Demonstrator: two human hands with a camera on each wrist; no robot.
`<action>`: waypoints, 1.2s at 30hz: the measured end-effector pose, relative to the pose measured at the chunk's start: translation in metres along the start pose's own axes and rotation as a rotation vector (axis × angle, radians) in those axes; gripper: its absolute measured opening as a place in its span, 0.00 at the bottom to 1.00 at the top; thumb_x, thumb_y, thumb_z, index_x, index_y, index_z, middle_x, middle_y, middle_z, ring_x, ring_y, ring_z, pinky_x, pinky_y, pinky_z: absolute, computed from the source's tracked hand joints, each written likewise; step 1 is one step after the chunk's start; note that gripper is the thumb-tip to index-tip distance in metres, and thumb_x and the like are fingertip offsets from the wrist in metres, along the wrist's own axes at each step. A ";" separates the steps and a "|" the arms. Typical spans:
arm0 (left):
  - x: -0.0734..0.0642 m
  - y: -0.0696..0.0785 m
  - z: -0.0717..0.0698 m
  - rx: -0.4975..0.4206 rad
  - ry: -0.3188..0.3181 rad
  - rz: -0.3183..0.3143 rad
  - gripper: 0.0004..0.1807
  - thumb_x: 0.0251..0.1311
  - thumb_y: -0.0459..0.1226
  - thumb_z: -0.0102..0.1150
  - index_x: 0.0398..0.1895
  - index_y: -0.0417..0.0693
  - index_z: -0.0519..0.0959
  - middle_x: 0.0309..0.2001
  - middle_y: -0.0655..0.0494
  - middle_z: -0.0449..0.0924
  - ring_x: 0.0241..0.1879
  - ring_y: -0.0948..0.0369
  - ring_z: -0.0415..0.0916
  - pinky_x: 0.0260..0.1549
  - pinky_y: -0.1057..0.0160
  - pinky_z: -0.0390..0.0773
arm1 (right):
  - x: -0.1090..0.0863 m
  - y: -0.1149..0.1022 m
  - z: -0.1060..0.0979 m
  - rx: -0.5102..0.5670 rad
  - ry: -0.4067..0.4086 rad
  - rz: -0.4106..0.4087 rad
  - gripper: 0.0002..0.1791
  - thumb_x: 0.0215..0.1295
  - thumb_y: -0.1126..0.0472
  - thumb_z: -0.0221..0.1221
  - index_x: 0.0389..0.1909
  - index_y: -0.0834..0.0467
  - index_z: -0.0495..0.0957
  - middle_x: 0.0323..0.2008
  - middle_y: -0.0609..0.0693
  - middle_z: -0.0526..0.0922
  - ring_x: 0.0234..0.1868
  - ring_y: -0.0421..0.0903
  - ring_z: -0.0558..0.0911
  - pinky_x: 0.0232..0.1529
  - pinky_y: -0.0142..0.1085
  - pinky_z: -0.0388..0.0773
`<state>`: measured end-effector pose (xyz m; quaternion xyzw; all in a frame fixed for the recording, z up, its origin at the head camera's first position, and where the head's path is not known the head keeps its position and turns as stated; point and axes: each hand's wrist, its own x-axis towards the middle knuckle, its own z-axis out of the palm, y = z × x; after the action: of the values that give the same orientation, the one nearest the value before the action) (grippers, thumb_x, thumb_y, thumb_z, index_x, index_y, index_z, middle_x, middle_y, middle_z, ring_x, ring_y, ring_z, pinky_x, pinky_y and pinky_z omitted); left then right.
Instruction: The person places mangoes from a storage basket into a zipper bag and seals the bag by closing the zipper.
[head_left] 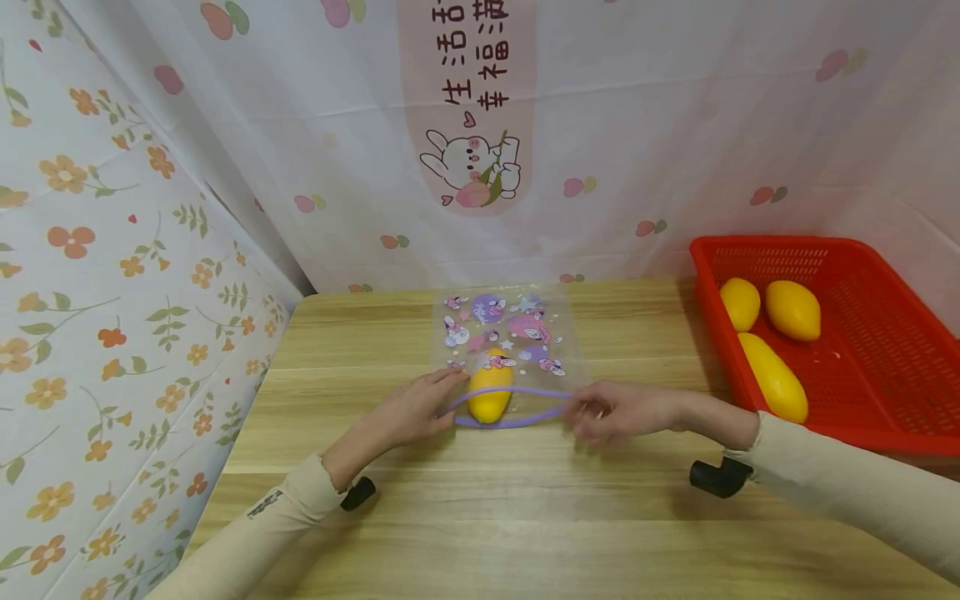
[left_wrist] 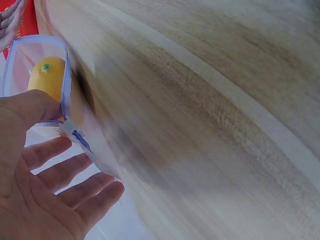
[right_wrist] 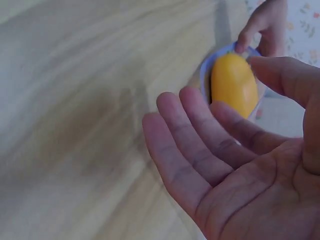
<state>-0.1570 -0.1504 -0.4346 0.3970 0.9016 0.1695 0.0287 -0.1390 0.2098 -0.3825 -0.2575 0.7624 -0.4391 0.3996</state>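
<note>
A clear zip bag (head_left: 558,333) with cartoon prints and a purple rim lies on the wooden table, its mouth towards me. Inside it, near the mouth, is a yellow mango (head_left: 489,392); a green stem spot shows in the left wrist view. My left hand (head_left: 420,408) is at the bag's left corner, thumb right at the rim by the zip slider (left_wrist: 76,134), the other fingers spread loosely along the side. By the right corner is my right hand (head_left: 611,411), slightly blurred, its fingers loosely bent, with nothing in its palm in the right wrist view.
On the right stands a red plastic basket (head_left: 870,383) holding three yellow mangoes (head_left: 793,311). A printed curtain (head_left: 630,150) hangs behind the table (head_left: 495,517), and a floral cloth (head_left: 97,292) is on the left. Each wrist carries a black device (head_left: 722,477).
</note>
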 end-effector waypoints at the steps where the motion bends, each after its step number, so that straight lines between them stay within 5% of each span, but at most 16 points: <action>1: 0.000 0.000 0.000 -0.001 -0.003 0.001 0.31 0.64 0.33 0.65 0.68 0.33 0.69 0.68 0.35 0.69 0.66 0.42 0.68 0.62 0.44 0.71 | -0.001 0.000 -0.001 -0.057 0.006 -0.026 0.18 0.74 0.62 0.59 0.58 0.68 0.75 0.42 0.58 0.84 0.46 0.57 0.82 0.49 0.49 0.82; 5: 0.000 0.000 0.000 0.005 -0.009 0.013 0.30 0.64 0.33 0.65 0.68 0.32 0.69 0.67 0.34 0.70 0.66 0.42 0.69 0.62 0.45 0.71 | -0.010 -0.005 -0.007 -0.332 0.039 -0.107 0.15 0.72 0.60 0.62 0.55 0.62 0.78 0.41 0.47 0.83 0.44 0.47 0.81 0.48 0.40 0.81; 9: 0.001 0.000 -0.001 0.002 -0.019 0.014 0.31 0.64 0.33 0.64 0.68 0.31 0.68 0.67 0.34 0.70 0.66 0.42 0.68 0.62 0.45 0.70 | -0.020 -0.011 -0.014 -0.570 0.070 -0.128 0.14 0.70 0.58 0.64 0.54 0.56 0.79 0.43 0.43 0.82 0.46 0.46 0.81 0.48 0.44 0.82; 15: 0.002 0.000 -0.001 -0.009 -0.028 -0.005 0.31 0.65 0.33 0.64 0.69 0.33 0.68 0.68 0.35 0.69 0.67 0.42 0.68 0.62 0.45 0.70 | -0.034 -0.010 -0.026 -0.840 0.121 -0.107 0.16 0.66 0.57 0.68 0.53 0.54 0.81 0.48 0.49 0.82 0.45 0.49 0.83 0.46 0.45 0.84; 22: 0.002 0.001 0.000 0.010 -0.048 -0.017 0.31 0.66 0.34 0.64 0.70 0.32 0.67 0.68 0.35 0.68 0.66 0.42 0.68 0.62 0.45 0.71 | -0.047 0.003 -0.047 -1.177 0.262 -0.241 0.23 0.56 0.58 0.75 0.52 0.58 0.81 0.45 0.54 0.81 0.39 0.50 0.84 0.39 0.43 0.85; 25: 0.002 0.002 -0.001 0.011 -0.056 -0.019 0.32 0.66 0.34 0.64 0.70 0.32 0.67 0.69 0.35 0.68 0.67 0.42 0.68 0.62 0.45 0.70 | -0.051 0.006 -0.060 -1.245 0.311 -0.259 0.24 0.55 0.56 0.76 0.51 0.59 0.81 0.45 0.54 0.81 0.39 0.51 0.83 0.39 0.45 0.85; 36: 0.003 0.005 -0.004 0.006 -0.075 -0.024 0.31 0.66 0.34 0.63 0.70 0.33 0.66 0.69 0.35 0.67 0.68 0.42 0.65 0.64 0.45 0.67 | -0.078 0.013 -0.115 -1.270 0.444 -0.134 0.27 0.55 0.53 0.76 0.52 0.61 0.82 0.51 0.60 0.79 0.46 0.59 0.81 0.43 0.52 0.84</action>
<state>-0.1562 -0.1462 -0.4293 0.3925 0.9050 0.1514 0.0634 -0.1930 0.3269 -0.3301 -0.3929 0.9189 0.0280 -0.0237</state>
